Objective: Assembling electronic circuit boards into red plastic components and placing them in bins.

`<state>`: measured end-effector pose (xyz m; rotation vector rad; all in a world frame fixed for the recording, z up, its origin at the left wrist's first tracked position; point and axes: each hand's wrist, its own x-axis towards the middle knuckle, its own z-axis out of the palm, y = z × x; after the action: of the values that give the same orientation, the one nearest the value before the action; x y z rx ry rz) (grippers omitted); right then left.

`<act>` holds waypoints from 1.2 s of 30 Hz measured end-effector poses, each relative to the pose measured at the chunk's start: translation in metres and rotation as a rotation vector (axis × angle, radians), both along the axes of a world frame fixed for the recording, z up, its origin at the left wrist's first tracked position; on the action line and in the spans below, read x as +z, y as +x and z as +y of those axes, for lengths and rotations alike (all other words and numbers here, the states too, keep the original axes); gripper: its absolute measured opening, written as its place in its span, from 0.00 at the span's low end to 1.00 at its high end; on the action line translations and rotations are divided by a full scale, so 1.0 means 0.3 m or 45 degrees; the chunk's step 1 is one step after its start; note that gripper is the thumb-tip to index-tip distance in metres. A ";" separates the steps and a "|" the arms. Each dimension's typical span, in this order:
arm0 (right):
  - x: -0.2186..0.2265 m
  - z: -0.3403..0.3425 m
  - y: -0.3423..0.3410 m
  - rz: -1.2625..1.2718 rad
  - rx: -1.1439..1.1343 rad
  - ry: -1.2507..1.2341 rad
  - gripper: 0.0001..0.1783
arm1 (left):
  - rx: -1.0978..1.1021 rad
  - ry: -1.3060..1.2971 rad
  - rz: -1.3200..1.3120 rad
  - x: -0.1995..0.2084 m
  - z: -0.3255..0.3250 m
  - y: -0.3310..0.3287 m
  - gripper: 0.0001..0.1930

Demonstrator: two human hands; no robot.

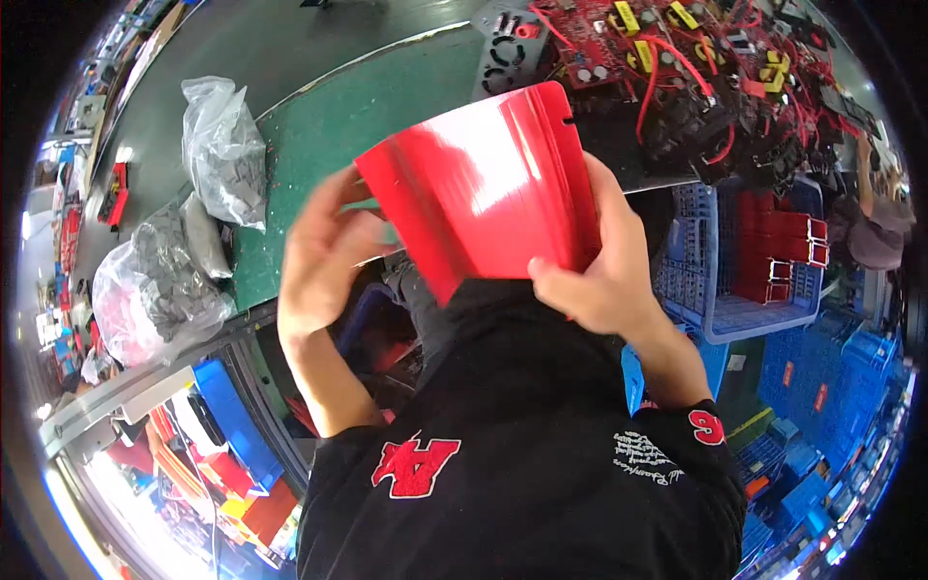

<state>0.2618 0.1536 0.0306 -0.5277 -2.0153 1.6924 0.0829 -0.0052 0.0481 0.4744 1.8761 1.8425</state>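
In the head view, holding a glossy red bent panel [493, 184] up and slightly tilted in front of the black shirt [503, 387], over the near edge of the green work surface [333, 126]. Gripping the panel's right side and lower right corner with the right hand [599, 275], pressing the thumb to the near face and hiding most of the fingers behind. Curving the left hand [324, 256] beside the panel's left edge, showing blurred there; not being able to tell touching from standing just apart, nor how wide that grip is. Seeing at the left two clear plastic bags [224, 155] of grey pieces. Seeing at the upper right a heap of wired circuit boards [677, 77] beside a grey slotted plate [501, 72]. Seeing lower on the right a blue crate [691, 242] holding red pieces [764, 242].
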 end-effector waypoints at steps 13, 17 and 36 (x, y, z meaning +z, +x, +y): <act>-0.068 0.083 -0.088 0.110 0.697 -1.595 0.35 | -1.282 -0.534 1.031 0.339 0.176 -0.309 0.34; -0.085 0.067 -0.101 -0.065 0.656 -1.468 0.32 | -1.488 -0.699 1.150 0.269 0.233 -0.214 0.21; -0.083 0.007 -0.288 -0.404 1.001 -1.648 0.21 | -1.471 -0.604 1.089 0.170 0.061 -0.275 0.13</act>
<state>0.1755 0.1555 0.0056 -0.3755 -1.0161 3.5313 0.0004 0.0132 0.0991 1.8478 1.7064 0.4041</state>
